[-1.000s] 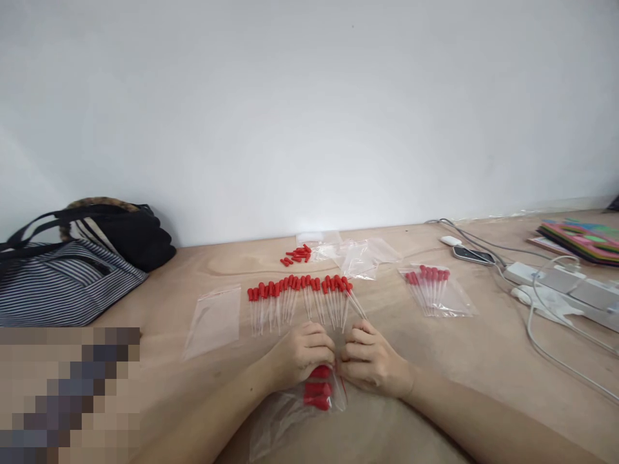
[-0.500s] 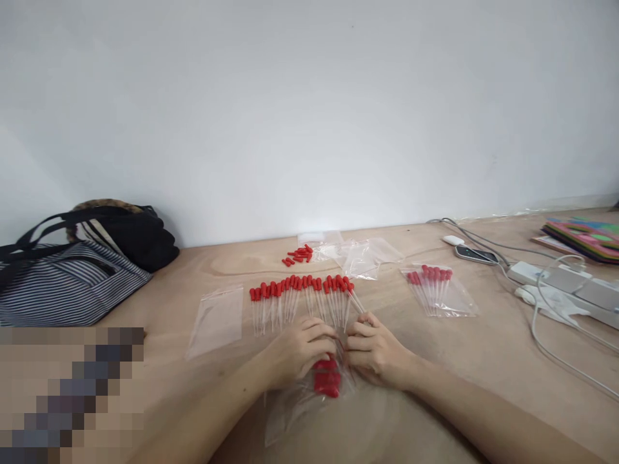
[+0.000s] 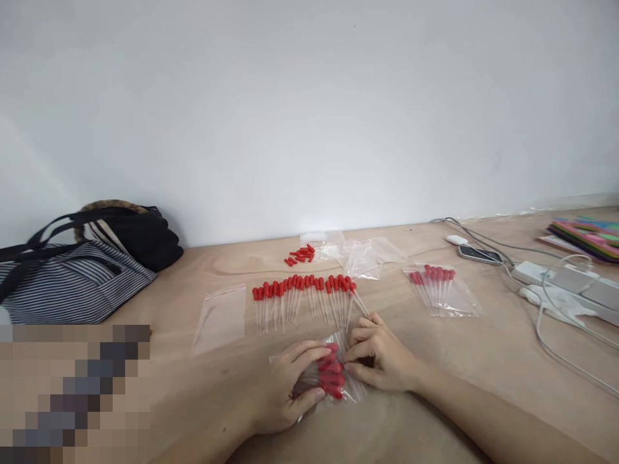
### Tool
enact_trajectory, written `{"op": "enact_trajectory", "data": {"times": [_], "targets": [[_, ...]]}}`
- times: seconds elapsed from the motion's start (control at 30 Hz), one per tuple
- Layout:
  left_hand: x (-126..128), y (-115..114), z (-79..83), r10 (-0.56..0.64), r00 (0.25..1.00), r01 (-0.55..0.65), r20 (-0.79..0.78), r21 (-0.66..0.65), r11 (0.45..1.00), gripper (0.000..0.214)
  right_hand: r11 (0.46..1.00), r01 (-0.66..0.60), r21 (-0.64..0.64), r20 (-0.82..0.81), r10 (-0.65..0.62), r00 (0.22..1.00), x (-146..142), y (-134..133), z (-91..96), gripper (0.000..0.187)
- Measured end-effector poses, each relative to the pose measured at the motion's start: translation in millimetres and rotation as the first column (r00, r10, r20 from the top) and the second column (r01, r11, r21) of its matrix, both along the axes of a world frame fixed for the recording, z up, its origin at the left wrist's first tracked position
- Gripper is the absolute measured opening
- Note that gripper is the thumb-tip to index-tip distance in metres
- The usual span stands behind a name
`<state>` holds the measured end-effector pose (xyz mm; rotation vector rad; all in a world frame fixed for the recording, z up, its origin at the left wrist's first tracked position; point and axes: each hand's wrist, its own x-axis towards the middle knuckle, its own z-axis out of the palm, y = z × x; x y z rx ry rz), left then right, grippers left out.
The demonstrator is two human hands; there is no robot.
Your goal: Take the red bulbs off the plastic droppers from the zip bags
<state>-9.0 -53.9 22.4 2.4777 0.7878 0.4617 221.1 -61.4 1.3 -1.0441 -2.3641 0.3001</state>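
Note:
Several red-bulbed droppers (image 3: pixel 331 370) lie inside a clear zip bag (image 3: pixel 355 391) near the front of the table, bulbs toward the right. My left hand (image 3: pixel 285 390) lies over the bag's left part, its thumb and fingers curled on either side of the droppers. At the bag's right edge, my right hand (image 3: pixel 380 354) is closed in a pinch on the plastic. Beyond both hands stretches a row of loose droppers (image 3: pixel 309 293) with clear stems pointing toward me. The stems in the bag are partly hidden under my left hand.
A flat zip bag (image 3: pixel 220 316) lies left of the row; a filled bag of droppers (image 3: pixel 440 290) lies right. Farther back are loose red bulbs (image 3: pixel 302 256) and clear bags (image 3: pixel 370 256). A power strip (image 3: pixel 570 283) with cables sits right, a striped bag (image 3: pixel 82 283) left.
My left hand has moved down and left, turning the bag so the droppers lie more crosswise and their bulbs show better. My right hand stays near the same spot, now at the bag's edge.

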Motion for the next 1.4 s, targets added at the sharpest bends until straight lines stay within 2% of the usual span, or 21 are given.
{"op": "enact_trajectory", "data": {"times": [0.17, 0.43, 0.57, 0.77, 0.97, 1.07, 1.17, 1.23, 1.27, 1.4], "targets": [[0, 2, -2.1, -0.019, 0.999, 0.02, 0.039, -0.021, 1.0, 0.045, 0.995, 0.085, -0.044, 0.052, -0.083, 0.995, -3, 0, -1.7, 0.008], [3, 1, -1.4, -0.02, 0.998, 0.02, 0.06, 0.011, 1.0, 0.038, 0.996, 0.056, -0.075, 0.055, -0.052, 0.997, -2, 2, -1.6, 0.024], [5, 1, -3.9, -0.021, 0.996, 0.017, 0.084, 0.055, 0.998, 0.037, 0.978, 0.086, -0.189, 0.04, -0.08, 0.996, -8, -1, 3.1, 0.022], [5, 3, -9.1, 0.035, 0.991, -0.046, 0.127, 0.083, 0.995, 0.033, 0.928, 0.219, -0.303, -0.017, -0.235, 0.972, -19, -10, 8.4, 0.006], [6, 4, -7.1, 0.048, 0.987, -0.058, 0.151, 0.06, 0.997, 0.025, 0.908, 0.322, -0.268, 0.022, -0.328, 0.944, -29, -13, 7.1, 0.018], [4, 3, -9.3, 0.037, 0.989, -0.046, 0.146, 0.058, 0.997, 0.024, 0.917, 0.301, -0.263, -0.031, -0.32, 0.947, -26, -13, 6.4, 0.017], [1, 3, -12.3, 0.046, 0.989, -0.055, 0.142, 0.059, 0.997, 0.024, 0.91, 0.229, -0.346, -0.172, -0.301, 0.938, -14, -10, 5.5, 0.02], [0, 3, -13.4, 0.045, 0.991, -0.052, 0.129, 0.052, 0.997, 0.023, 0.87, 0.165, -0.464, -0.251, -0.308, 0.918, -1, -6, 5.5, 0.023], [0, 3, -13.5, 0.04, 0.992, -0.046, 0.123, 0.047, 0.998, 0.023, 0.833, 0.136, -0.535, -0.274, -0.324, 0.906, 5, -4, 5.8, 0.025], [0, 5, -12.3, 0.026, 0.994, -0.03, 0.11, 0.034, 0.999, 0.021, 0.62, 0.059, -0.782, -0.304, -0.463, 0.832, 18, 2, 6.2, 0.035]]}}
